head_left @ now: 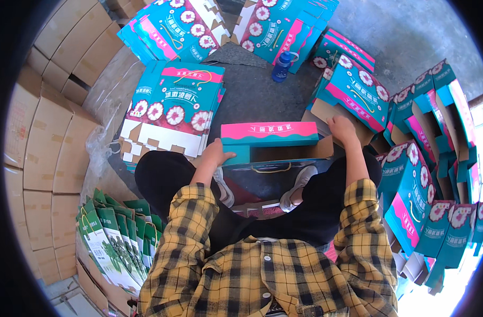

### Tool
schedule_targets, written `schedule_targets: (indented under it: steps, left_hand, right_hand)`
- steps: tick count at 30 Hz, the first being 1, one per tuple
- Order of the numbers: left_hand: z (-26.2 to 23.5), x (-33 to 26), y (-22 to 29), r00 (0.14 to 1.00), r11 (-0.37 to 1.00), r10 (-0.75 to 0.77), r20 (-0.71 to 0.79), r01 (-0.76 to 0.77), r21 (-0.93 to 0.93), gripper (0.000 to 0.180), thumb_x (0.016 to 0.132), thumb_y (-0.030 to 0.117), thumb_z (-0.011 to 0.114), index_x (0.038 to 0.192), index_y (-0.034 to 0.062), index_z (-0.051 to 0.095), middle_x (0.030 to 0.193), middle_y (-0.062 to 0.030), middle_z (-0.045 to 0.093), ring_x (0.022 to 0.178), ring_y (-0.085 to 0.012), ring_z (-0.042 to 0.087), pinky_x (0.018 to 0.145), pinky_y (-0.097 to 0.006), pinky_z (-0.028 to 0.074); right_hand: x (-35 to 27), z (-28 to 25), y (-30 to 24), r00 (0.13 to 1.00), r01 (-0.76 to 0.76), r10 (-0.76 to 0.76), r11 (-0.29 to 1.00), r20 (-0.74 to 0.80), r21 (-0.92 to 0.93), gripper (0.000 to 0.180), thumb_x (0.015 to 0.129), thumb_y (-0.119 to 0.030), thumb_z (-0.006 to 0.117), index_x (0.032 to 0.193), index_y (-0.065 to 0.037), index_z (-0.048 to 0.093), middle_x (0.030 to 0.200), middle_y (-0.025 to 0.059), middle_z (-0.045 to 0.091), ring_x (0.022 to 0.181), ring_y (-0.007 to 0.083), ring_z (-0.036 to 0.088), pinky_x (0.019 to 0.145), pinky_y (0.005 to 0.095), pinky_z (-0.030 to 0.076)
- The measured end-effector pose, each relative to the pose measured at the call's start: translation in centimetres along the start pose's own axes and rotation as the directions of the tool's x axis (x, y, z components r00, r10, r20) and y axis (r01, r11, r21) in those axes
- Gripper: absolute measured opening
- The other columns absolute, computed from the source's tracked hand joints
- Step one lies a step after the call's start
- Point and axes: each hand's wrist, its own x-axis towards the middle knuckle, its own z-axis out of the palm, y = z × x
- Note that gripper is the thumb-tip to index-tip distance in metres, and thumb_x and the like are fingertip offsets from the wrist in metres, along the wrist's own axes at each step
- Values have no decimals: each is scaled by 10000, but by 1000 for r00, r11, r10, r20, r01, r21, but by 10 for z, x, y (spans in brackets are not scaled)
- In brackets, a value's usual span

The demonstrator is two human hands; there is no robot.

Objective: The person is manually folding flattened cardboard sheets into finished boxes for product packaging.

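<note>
A teal and pink cardboard gift box (276, 130) stands between my knees, its top partly open to the brown inside. A cord handle (271, 169) hangs on its near side. My left hand (214, 154) grips the box's left end, the thumb lying along the teal flap and the other fingers mostly hidden. At the right end, my right hand (341, 129) has its fingers curled at the raised brown end flap (325, 146). Just left of the box lies a stack of flat, unfolded gift boxes (179, 95) of the same print.
More flat box stacks (173, 31) lie ahead, with a blue water bottle (284, 67) beside the right one. Formed teal boxes (410, 185) are piled on my right. Brown cartons (48, 137) line the left side. Green and white folded packages (117, 238) stand near my left elbow.
</note>
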Motion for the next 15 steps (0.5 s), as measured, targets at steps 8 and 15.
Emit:
schedule_targets:
  steps: [8, 15]
  left_hand:
    - [3, 3, -1, 999, 999, -32, 11, 32, -7, 715, 688, 468, 772, 1098, -49, 496, 1047, -239, 636, 1011, -358, 615, 848, -422, 486]
    - [8, 6, -4, 1000, 1000, -15, 25, 15, -24, 694, 688, 472, 771, 1079, -39, 511, 1047, -232, 637, 1012, -355, 615, 841, -419, 486]
  right_hand:
    - [-22, 14, -24, 706, -73, -110, 971, 700, 227, 434, 778, -421, 693, 853, -2, 609, 745, 121, 656, 598, 207, 657, 511, 309, 519]
    - [-19, 9, -27, 723, -137, -17, 976, 691, 168, 689, 701, -408, 777, 1122, 70, 516, 839, 165, 667, 641, 259, 683, 540, 339, 541]
